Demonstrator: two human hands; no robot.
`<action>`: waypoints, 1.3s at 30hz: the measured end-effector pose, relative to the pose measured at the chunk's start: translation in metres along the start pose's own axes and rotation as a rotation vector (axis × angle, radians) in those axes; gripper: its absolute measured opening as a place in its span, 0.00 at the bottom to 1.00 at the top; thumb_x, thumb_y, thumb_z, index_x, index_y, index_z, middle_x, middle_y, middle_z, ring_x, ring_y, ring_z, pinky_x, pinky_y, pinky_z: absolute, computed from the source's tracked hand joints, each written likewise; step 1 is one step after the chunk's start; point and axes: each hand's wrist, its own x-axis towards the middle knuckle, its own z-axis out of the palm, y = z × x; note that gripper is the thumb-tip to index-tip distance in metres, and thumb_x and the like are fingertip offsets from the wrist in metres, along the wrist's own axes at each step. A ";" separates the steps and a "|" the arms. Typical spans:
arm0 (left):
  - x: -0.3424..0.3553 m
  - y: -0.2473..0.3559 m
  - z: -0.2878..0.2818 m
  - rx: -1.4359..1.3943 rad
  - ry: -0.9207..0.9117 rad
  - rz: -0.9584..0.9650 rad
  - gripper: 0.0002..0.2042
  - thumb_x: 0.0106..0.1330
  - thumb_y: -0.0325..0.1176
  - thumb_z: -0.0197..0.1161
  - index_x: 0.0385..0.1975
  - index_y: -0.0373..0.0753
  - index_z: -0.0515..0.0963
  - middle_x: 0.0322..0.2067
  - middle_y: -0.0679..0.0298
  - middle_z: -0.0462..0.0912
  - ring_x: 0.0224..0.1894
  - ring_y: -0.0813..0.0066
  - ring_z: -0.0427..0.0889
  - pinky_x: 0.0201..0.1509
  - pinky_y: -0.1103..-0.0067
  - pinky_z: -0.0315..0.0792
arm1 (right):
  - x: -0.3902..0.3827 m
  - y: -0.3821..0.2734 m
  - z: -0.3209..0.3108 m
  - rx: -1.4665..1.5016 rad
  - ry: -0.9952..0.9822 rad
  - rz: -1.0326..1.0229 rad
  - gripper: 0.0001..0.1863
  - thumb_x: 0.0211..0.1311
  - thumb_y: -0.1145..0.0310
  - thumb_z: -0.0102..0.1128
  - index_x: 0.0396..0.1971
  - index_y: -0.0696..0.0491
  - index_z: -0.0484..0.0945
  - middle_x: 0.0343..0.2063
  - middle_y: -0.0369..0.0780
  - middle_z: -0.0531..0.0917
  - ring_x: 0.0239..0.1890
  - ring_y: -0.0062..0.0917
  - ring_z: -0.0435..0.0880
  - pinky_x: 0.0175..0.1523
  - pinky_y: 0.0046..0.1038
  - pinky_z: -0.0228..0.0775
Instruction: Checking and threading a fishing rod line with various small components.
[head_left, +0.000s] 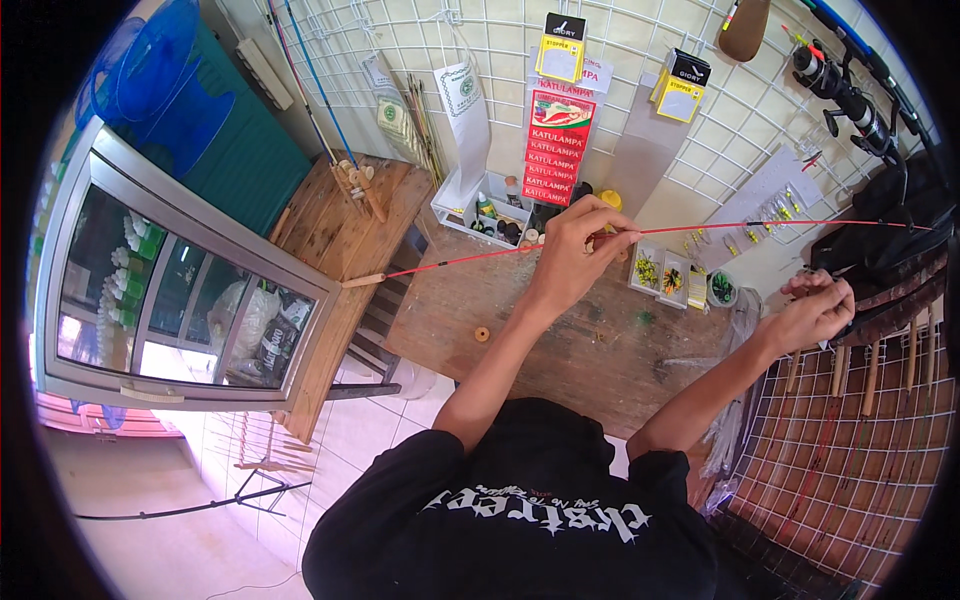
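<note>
A thin red fishing rod (480, 258) stretches across the view above the wooden table, its short pale handle (362, 281) at the left and its tip at the far right. Around the middle of the rod the fingers of my left hand (583, 245) are closed in a pinch. My right hand (815, 310) is lower and to the right, apart from the rod and below its tip end. Its fingers are bent together. A small whitish bit shows under them, but what they hold is too small to make out.
A wooden table (450, 320) carries a wooden ring (482, 334), a white organizer with bottles (448, 215) and small tackle boxes (645, 270). Behind it, a white wire grid (640, 25) holds hanging packets (557, 145) and a reel (840, 95). A glass-fronted cabinet (190, 398) stands left.
</note>
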 end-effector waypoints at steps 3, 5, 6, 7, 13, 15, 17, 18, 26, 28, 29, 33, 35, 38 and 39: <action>0.000 -0.001 0.001 0.011 -0.007 -0.005 0.05 0.56 0.25 0.68 0.33 0.36 0.82 0.31 0.67 0.77 0.29 0.85 0.76 0.30 0.86 0.69 | 0.002 -0.010 -0.001 -0.017 0.127 0.033 0.12 0.73 0.62 0.41 0.42 0.57 0.60 0.24 0.41 0.75 0.24 0.24 0.78 0.21 0.21 0.70; 0.001 -0.002 0.001 0.018 -0.012 -0.007 0.05 0.56 0.25 0.68 0.33 0.36 0.82 0.31 0.67 0.77 0.29 0.85 0.76 0.30 0.86 0.69 | 0.001 -0.021 0.004 0.225 0.226 0.112 0.10 0.72 0.66 0.42 0.38 0.58 0.62 0.27 0.42 0.76 0.30 0.26 0.80 0.27 0.23 0.75; 0.001 -0.003 0.001 0.017 -0.015 -0.011 0.05 0.57 0.25 0.67 0.33 0.36 0.82 0.31 0.67 0.77 0.30 0.85 0.76 0.31 0.86 0.69 | 0.004 -0.017 -0.002 0.226 0.227 0.111 0.10 0.72 0.66 0.42 0.38 0.58 0.62 0.27 0.42 0.76 0.30 0.26 0.80 0.27 0.23 0.75; 0.001 -0.004 0.001 0.015 -0.017 -0.015 0.05 0.57 0.25 0.67 0.33 0.36 0.82 0.31 0.67 0.77 0.30 0.85 0.76 0.31 0.86 0.69 | 0.011 -0.008 -0.014 0.370 0.231 0.195 0.09 0.71 0.67 0.44 0.36 0.58 0.62 0.26 0.40 0.75 0.28 0.25 0.78 0.28 0.23 0.72; 0.002 -0.006 0.001 0.032 -0.044 -0.021 0.06 0.57 0.24 0.67 0.33 0.35 0.82 0.32 0.67 0.77 0.31 0.85 0.76 0.31 0.87 0.70 | 0.027 0.014 -0.058 0.638 0.151 0.147 0.11 0.68 0.70 0.49 0.26 0.56 0.63 0.19 0.34 0.63 0.19 0.18 0.58 0.24 0.21 0.53; 0.002 -0.006 0.003 0.025 -0.045 -0.015 0.06 0.56 0.24 0.67 0.33 0.36 0.82 0.32 0.67 0.77 0.31 0.85 0.76 0.31 0.87 0.70 | 0.013 -0.013 -0.039 0.256 0.369 0.079 0.09 0.67 0.68 0.52 0.29 0.55 0.66 0.20 0.33 0.65 0.20 0.15 0.59 0.25 0.18 0.53; 0.003 -0.006 0.006 0.015 -0.050 -0.008 0.06 0.56 0.24 0.67 0.33 0.36 0.82 0.32 0.67 0.77 0.31 0.85 0.76 0.30 0.87 0.70 | -0.010 -0.025 -0.028 0.064 0.233 0.113 0.08 0.67 0.67 0.53 0.31 0.54 0.68 0.21 0.32 0.67 0.21 0.14 0.60 0.25 0.17 0.54; 0.002 -0.007 0.005 0.036 -0.041 -0.001 0.06 0.56 0.24 0.68 0.34 0.36 0.82 0.32 0.67 0.77 0.30 0.85 0.76 0.30 0.87 0.70 | -0.019 -0.025 -0.024 -0.125 0.092 0.155 0.07 0.66 0.67 0.53 0.33 0.54 0.70 0.23 0.32 0.69 0.22 0.12 0.61 0.26 0.17 0.55; 0.001 -0.007 0.005 0.046 -0.032 -0.025 0.07 0.55 0.24 0.68 0.34 0.36 0.82 0.33 0.66 0.77 0.30 0.85 0.76 0.30 0.87 0.69 | -0.125 -0.003 0.026 0.050 -0.854 0.347 0.11 0.66 0.68 0.53 0.43 0.58 0.75 0.29 0.37 0.82 0.36 0.20 0.78 0.47 0.23 0.67; 0.001 -0.009 0.005 0.041 -0.041 0.010 0.07 0.56 0.24 0.67 0.34 0.36 0.82 0.33 0.66 0.77 0.29 0.85 0.75 0.29 0.87 0.69 | -0.134 -0.010 0.031 0.045 -0.896 0.448 0.10 0.66 0.69 0.53 0.41 0.58 0.76 0.27 0.35 0.81 0.33 0.18 0.77 0.43 0.21 0.67; 0.001 -0.008 0.003 0.047 -0.033 0.007 0.07 0.56 0.24 0.67 0.34 0.36 0.82 0.33 0.66 0.77 0.29 0.85 0.75 0.29 0.87 0.69 | -0.138 -0.012 0.032 0.036 -0.938 0.551 0.09 0.66 0.69 0.53 0.40 0.58 0.76 0.24 0.33 0.79 0.31 0.16 0.76 0.39 0.20 0.67; 0.000 -0.006 0.001 0.035 -0.045 -0.005 0.06 0.56 0.24 0.67 0.34 0.35 0.82 0.33 0.67 0.77 0.29 0.85 0.75 0.29 0.86 0.67 | -0.120 -0.004 0.016 -0.112 -1.191 0.604 0.08 0.67 0.68 0.53 0.36 0.57 0.77 0.18 0.29 0.73 0.24 0.11 0.70 0.28 0.17 0.60; 0.000 -0.008 0.000 0.026 -0.043 0.014 0.06 0.57 0.25 0.67 0.34 0.35 0.82 0.33 0.67 0.77 0.29 0.85 0.75 0.29 0.86 0.67 | -0.108 -0.012 0.007 0.052 -1.059 0.568 0.09 0.68 0.67 0.52 0.31 0.55 0.76 0.17 0.27 0.67 0.20 0.09 0.62 0.24 0.17 0.52; -0.001 -0.008 0.000 0.063 -0.058 0.012 0.06 0.58 0.27 0.66 0.34 0.35 0.81 0.31 0.67 0.79 0.29 0.85 0.75 0.30 0.87 0.68 | -0.094 -0.014 -0.001 0.028 -0.818 0.459 0.09 0.68 0.66 0.52 0.30 0.54 0.75 0.16 0.26 0.65 0.18 0.08 0.58 0.22 0.16 0.49; -0.001 -0.006 0.001 0.041 -0.069 -0.011 0.06 0.59 0.27 0.66 0.34 0.35 0.81 0.29 0.67 0.79 0.28 0.86 0.75 0.30 0.87 0.68 | -0.088 -0.012 -0.006 0.092 -0.680 0.493 0.09 0.69 0.66 0.51 0.30 0.53 0.74 0.16 0.26 0.64 0.17 0.07 0.57 0.20 0.15 0.46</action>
